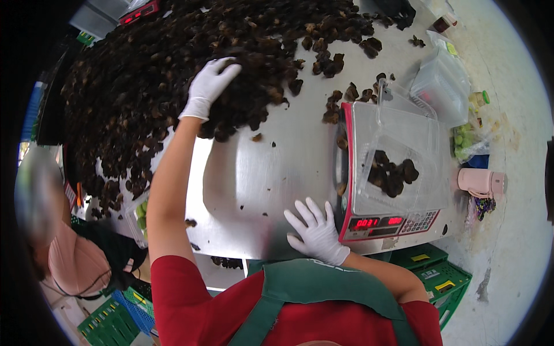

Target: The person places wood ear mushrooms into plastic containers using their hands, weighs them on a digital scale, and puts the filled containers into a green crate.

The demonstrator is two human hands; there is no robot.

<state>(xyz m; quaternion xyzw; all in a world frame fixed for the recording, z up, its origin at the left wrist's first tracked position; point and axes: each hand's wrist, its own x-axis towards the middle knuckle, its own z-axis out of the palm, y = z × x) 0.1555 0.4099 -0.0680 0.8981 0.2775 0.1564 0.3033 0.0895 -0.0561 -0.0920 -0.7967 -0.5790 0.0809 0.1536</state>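
My left hand (210,86), in a white glove, reaches onto a large heap of dark wood ear mushrooms (143,78); its thumb and fingers are apart, and whether it grips a piece is unclear. My right hand (315,231), gloved too, rests palm down with spread fingers near the steel table's (277,173) front edge, just left of a red digital scale (396,225). On that scale lies an open clear plastic clamshell box (422,192) with several dark mushroom pieces (391,173) in it. The scale's red display is lit.
Stacked clear boxes (441,86), a bag of green fruit (465,140) and a pink tumbler (481,181) stand along the right wall. Another scale (138,12) is at the upper left. A co-worker (78,259) is at the lower left. Green crates (446,277) stand under the table.
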